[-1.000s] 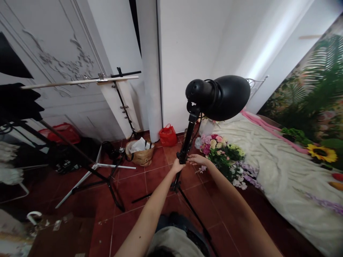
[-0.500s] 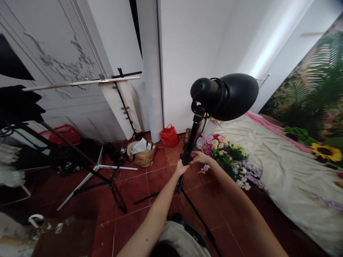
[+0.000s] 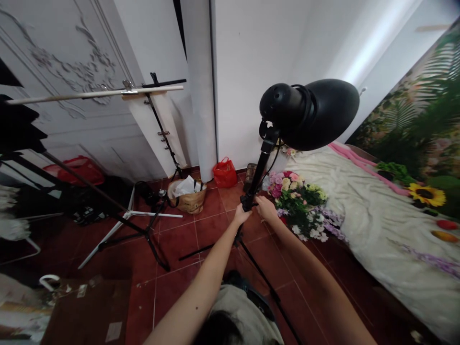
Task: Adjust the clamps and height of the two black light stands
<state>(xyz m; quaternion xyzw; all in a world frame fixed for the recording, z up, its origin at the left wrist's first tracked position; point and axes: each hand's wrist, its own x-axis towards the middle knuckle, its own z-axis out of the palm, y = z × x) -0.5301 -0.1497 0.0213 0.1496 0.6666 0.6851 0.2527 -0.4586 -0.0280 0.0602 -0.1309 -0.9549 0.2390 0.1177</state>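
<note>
A black studio lamp with a wide round reflector (image 3: 325, 115) is mounted on top of a black light stand (image 3: 259, 175), which leans slightly in front of me. My left hand (image 3: 243, 214) is wrapped around the pole just below its black collar. At the right side of that collar, my right hand (image 3: 265, 209) is closed with its fingertips on the tightening knob, which they mostly cover. A cable hangs from the lamp beside the pole. The stand's legs (image 3: 260, 270) spread over the tiled floor by my body.
Flowers (image 3: 298, 201) lie right of the stand beside a platform with cream cloth (image 3: 362, 211). A red bag (image 3: 224, 173) and woven basket (image 3: 190, 199) sit near the wall. Other stands (image 3: 143, 232) occupy the left, with a cardboard box (image 3: 89, 306) nearer me.
The lamp head sits higher and slightly farther right in view. My right hand has turned at the knob, its back now more toward me. My left hand keeps its hold on the pole.
</note>
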